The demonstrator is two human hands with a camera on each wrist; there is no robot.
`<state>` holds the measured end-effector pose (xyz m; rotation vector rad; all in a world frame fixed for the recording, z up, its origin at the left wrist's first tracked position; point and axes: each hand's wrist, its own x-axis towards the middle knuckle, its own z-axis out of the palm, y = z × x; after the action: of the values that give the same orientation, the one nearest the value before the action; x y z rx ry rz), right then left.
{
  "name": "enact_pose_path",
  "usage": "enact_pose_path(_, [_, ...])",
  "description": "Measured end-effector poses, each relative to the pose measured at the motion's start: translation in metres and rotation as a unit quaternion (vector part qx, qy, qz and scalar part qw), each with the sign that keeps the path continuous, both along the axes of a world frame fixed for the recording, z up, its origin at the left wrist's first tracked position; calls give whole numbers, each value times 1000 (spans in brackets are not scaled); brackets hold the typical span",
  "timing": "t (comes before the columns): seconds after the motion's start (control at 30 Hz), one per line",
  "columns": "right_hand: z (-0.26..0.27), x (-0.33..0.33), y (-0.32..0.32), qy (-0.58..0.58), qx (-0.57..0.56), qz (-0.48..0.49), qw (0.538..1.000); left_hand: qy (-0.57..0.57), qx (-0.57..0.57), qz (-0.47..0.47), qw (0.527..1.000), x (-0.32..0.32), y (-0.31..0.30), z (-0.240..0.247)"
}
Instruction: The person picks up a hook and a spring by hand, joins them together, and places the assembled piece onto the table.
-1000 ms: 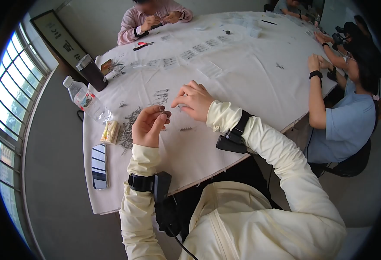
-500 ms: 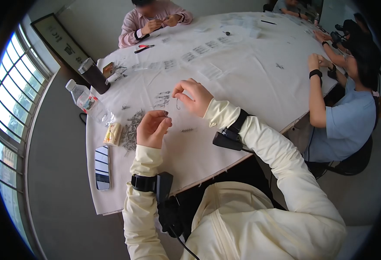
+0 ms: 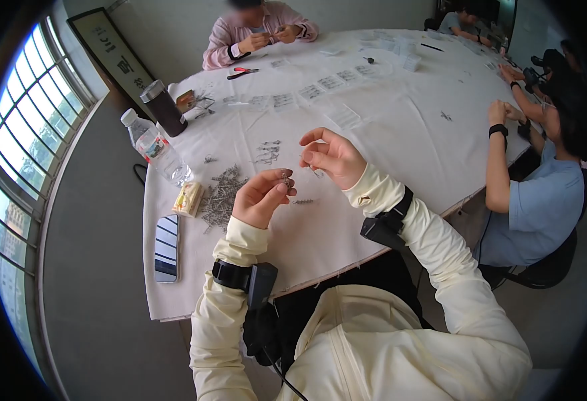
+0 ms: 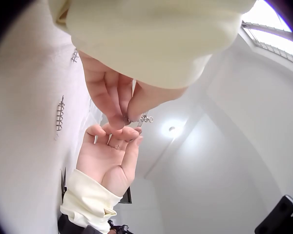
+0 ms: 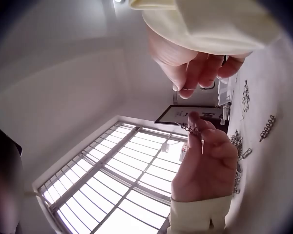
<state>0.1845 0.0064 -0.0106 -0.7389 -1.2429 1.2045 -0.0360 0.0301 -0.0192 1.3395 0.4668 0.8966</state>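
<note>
Above the wide table under off-white cloth [image 3: 400, 150], near the loose pile of silvery coiled wire springs [image 3: 223, 200], the right hand [image 3: 337, 159] is now turning its palm more toward the wearer than half a second ago, so both held pieces are sitting close but apart. Its thumb and forefinger are pinching a thin, curved metal hook [image 3: 318, 174]; the left hand [image 3: 256, 197] is pressing thumb and fingertips together on a small twisted metal coil [image 5: 185, 127].
</note>
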Motion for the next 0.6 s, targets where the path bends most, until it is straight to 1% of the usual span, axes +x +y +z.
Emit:
enact_pose_path(0.07, [-1, 0, 1, 5, -8, 5, 1000, -7, -3, -3, 1000, -1, 1, -2])
enact_pose_path(0.13, [-3, 2, 2, 79, -22, 61, 995, -16, -5, -7, 1000, -1, 1, -1])
enact_pose_path(0.17, [-3, 3, 2, 78, -22, 59, 995, -13, -16, -3, 1000, -1, 0, 1])
enact_pose_path(0.23, [-1, 4, 0, 110, -43, 99, 988, -10, -27, 0, 1000, -1, 0, 2])
enact_pose_path(0.27, [1, 3, -1, 110, -43, 98, 988, -28, -50, -11, 998, -2, 0, 1])
enact_pose_path(0.3, [3, 3, -2, 95, -44, 95, 990, -45, -72, -22, 996, -2, 1, 1])
enact_pose_path(0.37, [4, 2, -3, 79, -45, 92, 992, -56, -83, -29, 995, -1, 1, 1])
enact_pose_path(0.43, [5, 0, -4, 38, -27, 74, 996, -67, -94, -35, 993, -1, 0, 1])
enact_pose_path(0.47, [6, -1, -5, 38, -28, 74, 996, -55, -86, -19, 995, -1, 0, 1])
enact_pose_path(0.5, [8, -3, -6, 14, -21, 54, 998, -43, -78, -3, 996, 0, 0, 1])
enact_pose_path(0.6, [9, -7, -8, -32, -5, 19, 999, -32, -47, 11, 998, -1, 2, -4])
